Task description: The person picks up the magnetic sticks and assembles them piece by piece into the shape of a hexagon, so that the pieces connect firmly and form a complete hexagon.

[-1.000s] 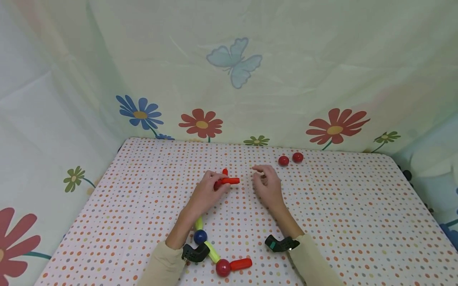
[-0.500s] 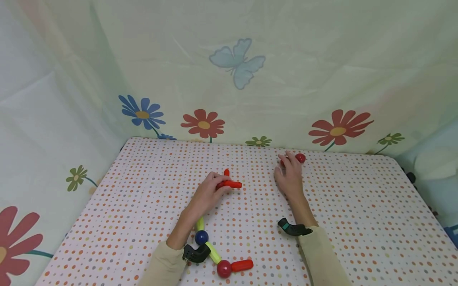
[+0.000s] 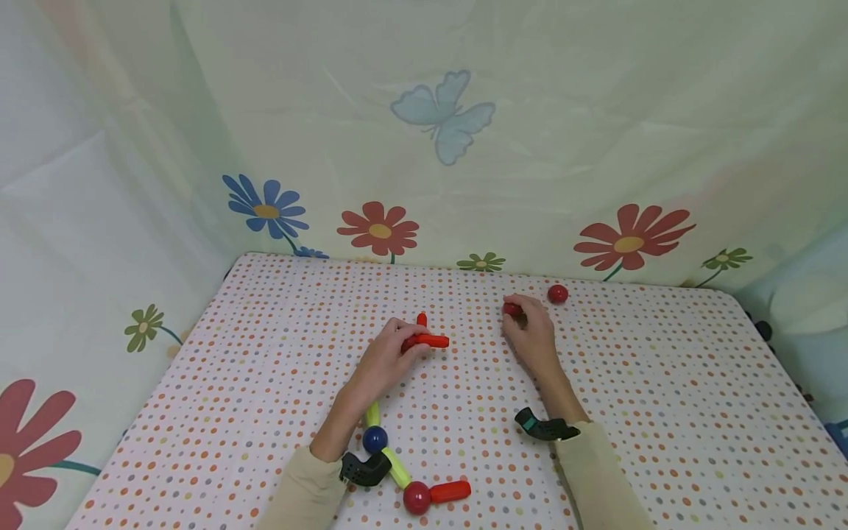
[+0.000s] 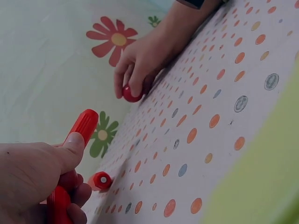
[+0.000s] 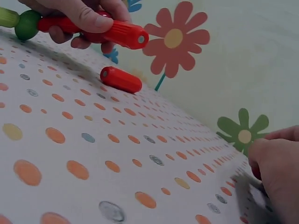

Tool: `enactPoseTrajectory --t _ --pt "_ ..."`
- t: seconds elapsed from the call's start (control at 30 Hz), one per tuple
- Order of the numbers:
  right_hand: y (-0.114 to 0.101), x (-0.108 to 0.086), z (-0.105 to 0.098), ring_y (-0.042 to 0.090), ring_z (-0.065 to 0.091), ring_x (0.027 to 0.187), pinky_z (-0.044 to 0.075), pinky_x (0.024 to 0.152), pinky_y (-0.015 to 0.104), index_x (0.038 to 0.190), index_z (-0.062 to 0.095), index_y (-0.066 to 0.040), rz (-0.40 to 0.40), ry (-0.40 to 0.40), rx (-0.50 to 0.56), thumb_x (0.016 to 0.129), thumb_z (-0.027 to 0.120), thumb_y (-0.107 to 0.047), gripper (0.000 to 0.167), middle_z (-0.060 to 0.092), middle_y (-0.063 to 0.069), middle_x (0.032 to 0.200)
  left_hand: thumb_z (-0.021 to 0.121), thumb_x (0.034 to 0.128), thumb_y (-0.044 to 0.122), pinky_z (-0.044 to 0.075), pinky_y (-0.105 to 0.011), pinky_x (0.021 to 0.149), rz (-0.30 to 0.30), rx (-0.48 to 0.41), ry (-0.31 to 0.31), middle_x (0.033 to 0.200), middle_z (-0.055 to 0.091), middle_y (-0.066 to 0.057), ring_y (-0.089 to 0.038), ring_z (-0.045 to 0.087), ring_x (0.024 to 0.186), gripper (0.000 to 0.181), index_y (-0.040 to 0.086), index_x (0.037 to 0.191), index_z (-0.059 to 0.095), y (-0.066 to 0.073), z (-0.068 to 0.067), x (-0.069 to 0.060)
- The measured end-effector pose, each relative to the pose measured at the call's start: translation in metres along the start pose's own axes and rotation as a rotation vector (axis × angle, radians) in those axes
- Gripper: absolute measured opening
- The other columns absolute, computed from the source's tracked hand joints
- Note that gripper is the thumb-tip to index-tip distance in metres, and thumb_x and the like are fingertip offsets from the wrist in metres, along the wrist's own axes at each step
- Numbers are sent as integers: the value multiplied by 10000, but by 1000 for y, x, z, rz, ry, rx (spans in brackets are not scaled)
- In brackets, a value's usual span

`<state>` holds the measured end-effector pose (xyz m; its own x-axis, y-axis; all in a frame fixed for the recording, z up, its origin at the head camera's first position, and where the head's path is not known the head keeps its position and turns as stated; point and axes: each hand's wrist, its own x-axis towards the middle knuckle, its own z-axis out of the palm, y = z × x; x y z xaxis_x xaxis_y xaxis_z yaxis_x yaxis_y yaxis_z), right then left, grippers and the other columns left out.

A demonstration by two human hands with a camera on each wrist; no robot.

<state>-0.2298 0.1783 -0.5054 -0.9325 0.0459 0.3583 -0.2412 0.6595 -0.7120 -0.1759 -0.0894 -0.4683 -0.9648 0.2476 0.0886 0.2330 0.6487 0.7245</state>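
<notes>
1. The left hand (image 3: pixel 391 350) grips a red rod (image 3: pixel 433 341) and, between thumb and fingers, a red ball behind it (image 4: pixel 68 180).
2. From the right wrist's side, that piece runs on to a second red rod (image 5: pixel 58 24), a green ball (image 5: pixel 27 25) and a lime rod (image 5: pixel 8 17).
3. The right hand (image 3: pixel 532 331) pinches a loose red ball (image 3: pixel 511 308) toward the far edge of the surface (image 3: pixel 662 383); I can't tell whether it's lifted. A spare red ball (image 3: pixel 558 294) sits closer to that edge.
4. A short red rod (image 3: pixel 422 319) lies just beyond the left hand.
5. Nearer the person, a blue ball (image 3: pixel 375 439), a yellow-green rod (image 3: pixel 397 468), a large red ball (image 3: pixel 417 497) and an end rod (image 3: pixel 451 491) form a touching line.
6. My reading: a ball is being fetched for the chain. The next move calls for lining it up with the gripped rod's pale end disc (image 5: pixel 141 39), possibly a magnet, while the left hand stays steady.
</notes>
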Motion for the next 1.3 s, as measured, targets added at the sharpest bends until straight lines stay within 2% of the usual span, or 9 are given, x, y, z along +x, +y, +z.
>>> enactPoseTrajectory --t 0.1,0.23,0.3,0.37,0.43,0.5,0.67,0.97,1.3 --pt "-7 -5 2 286 586 1121 508 930 334 1248 580 -49 -8 -85 135 920 627 -93 334 588 165 1252 660 920 318 345 -233 592 -8 3 3 974 515 -23 -144 457 725 333 198 1231 645 0 0 0" --pt "-20 -11 7 132 602 1111 495 872 152 1259 540 -22 54 -259 439 939 626 -114 344 563 192 1298 630 940 327 364 -234 619 -3 11 10 1052 541 -23 -128 467 753 332 198 1246 639 0 -1 -1" --pt "-25 -15 10 60 599 1090 492 855 128 1256 509 17 69 -357 570 944 610 -89 344 535 239 1317 613 950 331 369 -233 635 -2 17 12 1080 541 -24 -124 467 773 334 199 1257 633 0 -2 -1" --pt "-30 -18 13 6 600 1062 509 863 166 1252 490 31 65 -436 638 944 601 -77 344 518 258 1324 604 955 337 373 -237 648 -12 21 14 1085 537 -18 -124 466 785 332 209 1261 629 0 -2 -1" --pt "-34 -20 16 24 607 1066 516 865 186 1255 488 24 61 -490 657 946 596 -81 343 510 255 1324 603 954 343 378 -239 655 -19 26 16 1078 533 -12 -124 468 787 327 218 1255 629 0 -2 -1" --pt "-37 -22 18 49 612 1066 518 872 196 1261 490 20 53 -507 662 946 594 -81 346 507 253 1318 606 952 347 383 -241 660 -26 32 19 1074 531 -7 -122 470 791 326 223 1252 629 0 -2 -1" --pt "-38 -23 18 68 616 1049 517 859 185 1264 499 22 44 -491 645 944 595 -74 348 522 259 1304 606 951 351 386 -239 659 -24 42 22 1080 536 -14 -125 475 786 330 217 1251 628 0 -2 -1" --pt "-35 -23 20 57 630 1027 524 864 196 1257 502 59 13 -521 681 947 596 -73 350 525 304 1277 612 950 331 389 -239 656 -12 28 19 1089 543 -31 -129 479 777 327 195 1247 629 0 -3 -2" --pt "-36 -23 19 53 633 986 527 848 187 1271 499 58 -2 -534 675 938 600 -54 365 514 306 1281 609 951 346 389 -237 649 -20 39 19 1083 546 -22 -126 481 787 340 190 1252 629 -1 -1 -1"
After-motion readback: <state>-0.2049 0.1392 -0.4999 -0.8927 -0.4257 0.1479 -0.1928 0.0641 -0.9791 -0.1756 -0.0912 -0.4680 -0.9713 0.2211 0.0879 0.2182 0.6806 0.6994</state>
